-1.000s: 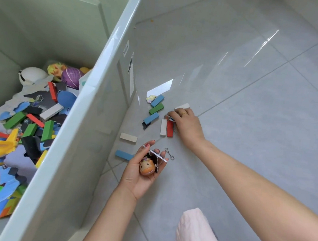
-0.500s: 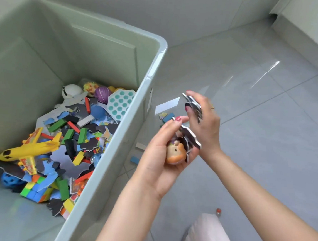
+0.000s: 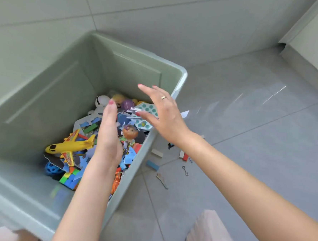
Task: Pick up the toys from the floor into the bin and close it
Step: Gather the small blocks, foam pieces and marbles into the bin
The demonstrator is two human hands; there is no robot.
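Green bin [image 3: 183, 79] lies under both my hands, fingers spread, nothing held. Blocks [image 3: 152, 165] wait on the floor at four o'clock of my right hand [image 3: 166, 113], nearer it than my left [image 3: 109, 132]

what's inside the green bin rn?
Inside the bin: yellow plane, purple ball, doll head, dotted card, blocks and puzzle pieces. Both open hands, left and right, cover part of the pile.
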